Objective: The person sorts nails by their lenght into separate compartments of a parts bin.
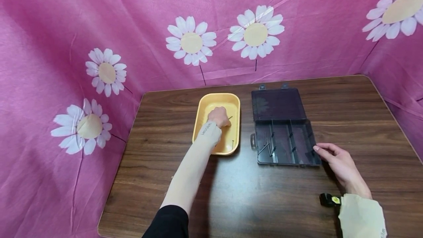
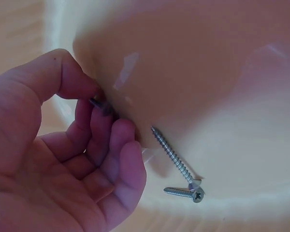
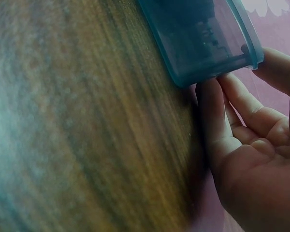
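My left hand (image 1: 219, 117) reaches down into a yellow plastic tray (image 1: 238, 127). In the left wrist view its thumb and forefinger pinch a small screw (image 2: 102, 105), mostly hidden by the fingers. Beside those fingers, a long silver screw (image 2: 173, 157) and a cross-head screw (image 2: 183, 193) lie on the tray floor. To the right stands a dark translucent compartment box (image 1: 286, 161), its lid (image 1: 279, 104) folded back. Several screws (image 1: 268, 147) lie in its leftmost section. My right hand (image 1: 340, 164) grips the box's front right corner, thumb at the rim and fingers against the side.
Both containers rest on a dark wood-grain table (image 1: 158, 139). Behind and beside it hangs a pink cloth (image 1: 138, 17) printed with large daisies. A black strap piece with a yellow label (image 1: 330, 200) sits by my right wrist.
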The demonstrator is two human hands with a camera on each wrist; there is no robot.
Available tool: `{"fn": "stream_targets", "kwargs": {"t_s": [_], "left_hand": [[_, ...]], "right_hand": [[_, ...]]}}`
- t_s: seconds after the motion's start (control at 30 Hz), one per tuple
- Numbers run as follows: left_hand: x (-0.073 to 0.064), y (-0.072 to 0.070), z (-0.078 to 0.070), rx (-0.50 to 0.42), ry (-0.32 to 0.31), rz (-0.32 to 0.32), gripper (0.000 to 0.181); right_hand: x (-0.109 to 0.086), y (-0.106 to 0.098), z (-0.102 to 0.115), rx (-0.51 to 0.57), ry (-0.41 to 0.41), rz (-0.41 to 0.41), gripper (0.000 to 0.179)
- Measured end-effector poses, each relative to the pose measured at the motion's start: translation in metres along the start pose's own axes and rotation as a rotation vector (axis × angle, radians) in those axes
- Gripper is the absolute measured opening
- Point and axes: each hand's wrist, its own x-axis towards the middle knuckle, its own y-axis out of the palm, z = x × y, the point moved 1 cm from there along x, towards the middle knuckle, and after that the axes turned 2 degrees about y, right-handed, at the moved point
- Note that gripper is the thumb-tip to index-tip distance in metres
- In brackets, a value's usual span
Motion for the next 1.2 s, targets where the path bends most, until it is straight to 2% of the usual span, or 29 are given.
{"fn": "stream_targets", "kwargs": {"t_s": [0.13,0.23,0.43,0.9,1.2], "left_hand": [[-0.001,-0.002,0.002,-0.029,-0.001,-0.005,0.036],[-0.002,-0.003,0.005,-0.080,0.001,-0.012,0.029],[-0.001,-0.003,0.010,-0.180,0.017,-0.018,0.029],[-0.004,-0.012,0.013,-0.320,0.027,0.003,0.027],[0.001,-0.013,0.017,-0.406,0.045,0.030,0.023]], "right_hand": [[-0.001,0.000,0.000,-0.004,0.004,0.007,0.049],[-0.001,0.000,0.000,0.002,0.002,0.009,0.048],[0.000,0.000,-0.001,0.003,-0.004,0.009,0.047],[0.001,-0.001,-0.002,0.022,-0.007,0.013,0.043],[0.001,0.000,-0.002,0.015,0.006,0.010,0.043]]}}
